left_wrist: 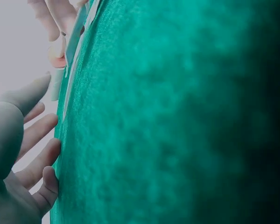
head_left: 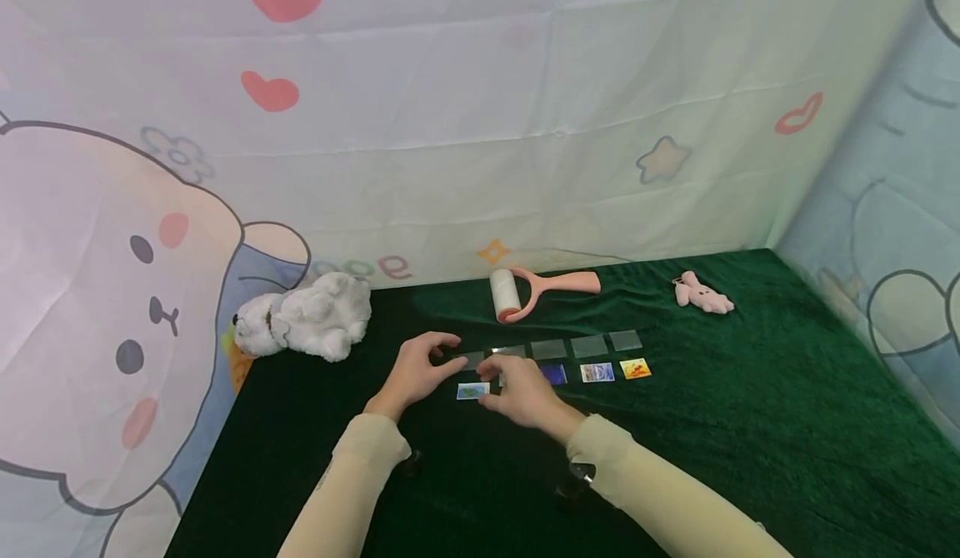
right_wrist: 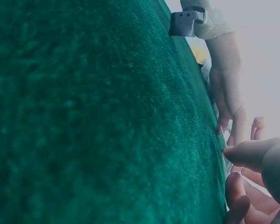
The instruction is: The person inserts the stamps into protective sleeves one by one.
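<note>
In the head view, my left hand [head_left: 420, 370] hovers by the left end of a row of clear plastic sleeves [head_left: 548, 349]. Its thumb reaches the leftmost sleeve [head_left: 471, 361]; its fingers [left_wrist: 39, 133] are loosely bent and apart in the left wrist view. My right hand [head_left: 528, 395] is low over the cloth, thumb and forefinger apart beside a blue-green stamp-like card [head_left: 469, 392]. It partly covers a row of small picture cards: a dark blue one [head_left: 555, 374], a pale blue one [head_left: 597, 372] and an orange-yellow one [head_left: 635, 368]. A card beneath the palm is mostly hidden.
A pink-handled lint roller [head_left: 562, 283] lies behind the sleeves. To the left is a white plush dog [head_left: 311, 316], and at back right a small pink plush [head_left: 702, 293]. Dark green cloth [head_left: 735, 424] covers the table, with a printed curtain [head_left: 465, 108] behind.
</note>
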A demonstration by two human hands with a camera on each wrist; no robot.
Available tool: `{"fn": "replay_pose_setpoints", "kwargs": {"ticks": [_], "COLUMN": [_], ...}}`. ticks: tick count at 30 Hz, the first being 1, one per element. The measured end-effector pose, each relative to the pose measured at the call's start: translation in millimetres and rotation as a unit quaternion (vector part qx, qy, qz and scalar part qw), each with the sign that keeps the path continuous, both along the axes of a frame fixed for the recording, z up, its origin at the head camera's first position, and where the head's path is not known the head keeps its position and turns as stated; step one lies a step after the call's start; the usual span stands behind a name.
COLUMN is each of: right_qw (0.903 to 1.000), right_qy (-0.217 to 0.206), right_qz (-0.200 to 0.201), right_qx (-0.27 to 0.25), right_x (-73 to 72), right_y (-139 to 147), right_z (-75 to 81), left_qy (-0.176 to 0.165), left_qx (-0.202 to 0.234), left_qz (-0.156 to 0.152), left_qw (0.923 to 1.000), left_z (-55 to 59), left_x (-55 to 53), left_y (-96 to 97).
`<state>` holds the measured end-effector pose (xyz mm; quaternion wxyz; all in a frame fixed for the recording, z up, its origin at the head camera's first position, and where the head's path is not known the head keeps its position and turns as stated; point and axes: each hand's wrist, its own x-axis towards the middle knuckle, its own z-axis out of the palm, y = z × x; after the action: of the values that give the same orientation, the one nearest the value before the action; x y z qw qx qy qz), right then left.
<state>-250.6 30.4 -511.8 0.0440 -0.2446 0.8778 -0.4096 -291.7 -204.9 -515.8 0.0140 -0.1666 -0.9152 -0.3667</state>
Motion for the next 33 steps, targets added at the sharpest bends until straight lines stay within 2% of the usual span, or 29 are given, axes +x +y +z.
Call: {"fn": "replay_pose_setpoints", "kwargs": {"ticks": [11, 23, 33], "right_qw": [0.9995, 0.9991, 0.9981], "right_qy": [-0.022, -0.028, -0.041], "right_qz": [0.015, 0.015, 0.017], "right_qx": [-0.018, -0.029, -0.043], "right_x": [6.1, 8.3, 8.6], "right_y": [10.0, 20.4, 24.2], "right_z": [7.9, 10.3, 7.3], "left_qy": [-0.024, -0.049, -0.059], "left_qx": [-0.028, -0.049, -0.041], "left_qz": [-0.004, 0.002, 0.001], "left_qw": [0.9993, 0.9976, 0.9974], "left_z": [-0.8, 5.7, 3.8], "left_x": [-3.9, -4.7, -4.5], "left_y": [4.3, 8.8, 8.9]}}
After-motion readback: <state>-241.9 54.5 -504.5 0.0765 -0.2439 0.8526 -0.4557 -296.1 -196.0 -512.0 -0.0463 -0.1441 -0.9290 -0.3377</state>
